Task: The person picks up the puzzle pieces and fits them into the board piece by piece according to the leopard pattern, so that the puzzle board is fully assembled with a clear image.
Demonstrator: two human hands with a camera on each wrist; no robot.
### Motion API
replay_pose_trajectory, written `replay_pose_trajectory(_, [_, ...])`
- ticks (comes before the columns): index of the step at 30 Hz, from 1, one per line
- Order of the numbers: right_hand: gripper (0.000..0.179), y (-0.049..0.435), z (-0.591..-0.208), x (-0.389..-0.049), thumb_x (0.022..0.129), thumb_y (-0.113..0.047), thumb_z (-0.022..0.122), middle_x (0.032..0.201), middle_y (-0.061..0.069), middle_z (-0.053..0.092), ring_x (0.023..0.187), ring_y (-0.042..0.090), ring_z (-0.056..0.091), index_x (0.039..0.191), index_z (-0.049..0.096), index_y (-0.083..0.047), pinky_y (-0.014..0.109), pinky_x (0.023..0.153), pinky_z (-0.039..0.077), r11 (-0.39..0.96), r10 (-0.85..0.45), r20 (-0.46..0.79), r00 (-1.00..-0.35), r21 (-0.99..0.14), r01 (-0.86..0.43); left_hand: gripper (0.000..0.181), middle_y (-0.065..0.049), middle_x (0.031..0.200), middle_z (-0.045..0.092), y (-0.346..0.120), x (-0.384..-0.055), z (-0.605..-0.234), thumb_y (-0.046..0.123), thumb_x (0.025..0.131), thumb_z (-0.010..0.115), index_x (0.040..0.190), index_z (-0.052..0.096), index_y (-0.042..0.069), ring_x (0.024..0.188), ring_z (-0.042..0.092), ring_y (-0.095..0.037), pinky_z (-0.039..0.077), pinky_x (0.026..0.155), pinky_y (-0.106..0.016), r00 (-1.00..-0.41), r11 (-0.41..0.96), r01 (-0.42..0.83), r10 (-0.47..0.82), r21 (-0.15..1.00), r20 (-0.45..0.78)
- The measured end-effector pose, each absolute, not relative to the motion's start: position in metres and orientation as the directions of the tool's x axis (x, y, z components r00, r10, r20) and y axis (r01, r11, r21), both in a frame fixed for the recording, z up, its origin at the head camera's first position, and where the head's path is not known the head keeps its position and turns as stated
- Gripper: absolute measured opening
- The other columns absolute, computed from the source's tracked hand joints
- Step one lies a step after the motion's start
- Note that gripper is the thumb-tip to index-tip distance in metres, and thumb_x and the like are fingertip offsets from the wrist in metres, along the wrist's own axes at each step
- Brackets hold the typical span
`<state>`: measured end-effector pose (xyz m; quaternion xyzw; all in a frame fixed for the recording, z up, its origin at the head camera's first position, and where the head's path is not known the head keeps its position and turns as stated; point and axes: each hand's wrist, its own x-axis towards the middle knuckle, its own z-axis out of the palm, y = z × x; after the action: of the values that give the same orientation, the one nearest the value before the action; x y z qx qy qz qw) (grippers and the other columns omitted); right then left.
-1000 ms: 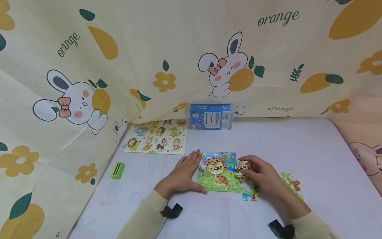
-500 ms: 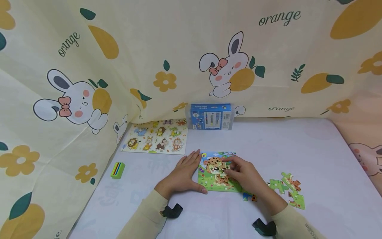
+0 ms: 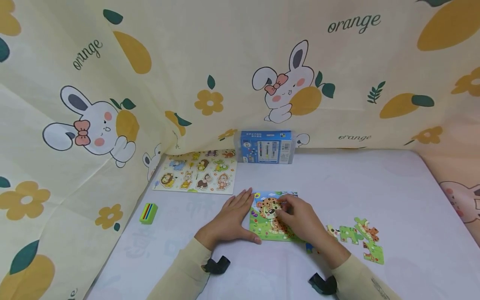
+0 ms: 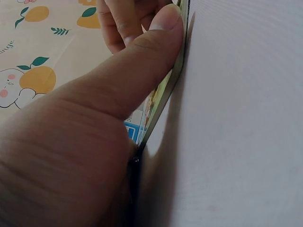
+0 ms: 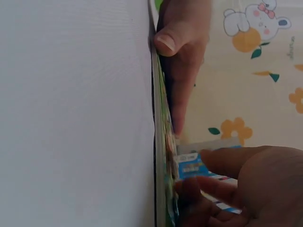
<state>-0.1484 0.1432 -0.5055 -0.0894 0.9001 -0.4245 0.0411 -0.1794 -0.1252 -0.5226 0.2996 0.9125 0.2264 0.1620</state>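
While a cream curtain printed with rabbits and oranges [image 3: 240,75] hangs behind it, the white counter [image 3: 375,183] carries a square leopard jigsaw board [image 3: 262,227]. The left hand [image 3: 229,220] lies flat, fingers straight, against the board's left edge. The right hand [image 3: 300,220] presses curled fingertips on the leopard picture; whether it holds a piece I cannot tell.

The left hand [image 3: 231,218] lies flat, palm down, fingers straight and close together, the thumb [image 4: 142,61] stretched out along its right side. The right hand [image 3: 300,218] is arched just beside it, fingers bent downward with the tips together. Both forearms, in beige sleeves, angle inward from below.
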Motion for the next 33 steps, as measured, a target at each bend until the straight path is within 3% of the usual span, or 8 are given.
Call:
replay_pose_trajectory(3, [0.025,0.147,-0.504,-0.144,0.103,-0.017,0.078,0.097,-0.003,0.065,0.084,0.018,0.058,0.125,0.076,-0.005,0.04,0.074,0.053,0.658,-0.226,0.039,-0.973,-0.731,-0.182,0.142,0.001,0.182,-0.003,-0.125,-0.179,-0.523,0.079,0.076,0.085,0.176,0.011,0.01,0.165,-0.008,-0.014,-0.002,0.131,-0.044,-0.769,0.721,0.472,0.618,0.508,-0.162])
replay_pose_trajectory(6, [0.026,0.15,-0.503,-0.14,0.103,-0.018,0.079,0.117,0.005,0.072,0.106,0.027,0.065,0.126,0.078,-0.007,0.049,0.091,0.057,0.699,-0.333,0.094,-0.938,-0.643,-0.312,0.143,0.002,0.182,-0.004,-0.125,-0.179,-0.524,0.081,0.075,0.084,0.176,0.01,0.011,0.164,-0.009,-0.013,-0.002,0.131,-0.044,-0.769,0.723,0.471,0.617,0.505,-0.165])
replay_pose_trajectory(9, [0.035,0.15,-0.502,-0.137,0.103,-0.021,0.078,0.147,0.013,0.065,0.136,0.04,0.056,0.136,0.076,-0.008,0.061,0.112,0.048,0.726,-0.478,0.116,-0.87,-0.505,-0.467,0.143,0.003,0.182,-0.004,-0.125,-0.179,-0.525,0.082,0.075,0.083,0.176,0.01,0.011,0.164,-0.01,-0.012,-0.002,0.131,-0.044,-0.77,0.724,0.473,0.617,0.501,-0.164])
replay_pose_trajectory(11, [0.044,0.148,-0.501,-0.134,0.104,-0.025,0.078,0.156,0.014,0.059,0.144,0.045,0.05,0.143,0.071,-0.008,0.066,0.113,0.046,0.737,-0.541,0.092,-0.836,-0.426,-0.524,0.143,0.002,0.182,-0.004,-0.126,-0.18,-0.526,0.082,0.075,0.083,0.176,0.01,0.011,0.164,-0.01,-0.012,-0.002,0.131,-0.044,-0.771,0.724,0.476,0.617,0.499,-0.16])
replay_pose_trajectory(20, [0.058,0.137,-0.496,-0.121,0.099,-0.036,0.083,0.157,0.018,0.056,0.142,0.044,0.05,0.146,0.069,-0.005,0.065,0.099,0.056,0.803,-0.547,0.043,-0.836,-0.256,-0.538,0.143,0.002,0.182,-0.004,-0.127,-0.18,-0.528,0.083,0.075,0.082,0.175,0.011,0.01,0.164,-0.01,-0.012,-0.003,0.131,-0.044,-0.771,0.722,0.484,0.619,0.495,-0.149])
replay_pose_trajectory(33, [0.07,0.128,-0.49,-0.113,0.099,-0.048,0.08,0.163,0.018,0.051,0.149,0.048,0.044,0.151,0.065,-0.004,0.067,0.107,0.051,0.861,-0.479,-0.062,-0.876,-0.228,-0.455,0.143,0.002,0.182,-0.003,-0.125,-0.181,-0.528,0.082,0.075,0.083,0.175,0.011,0.01,0.164,-0.01,-0.011,-0.003,0.131,-0.042,-0.771,0.726,0.482,0.617,0.49,-0.156])
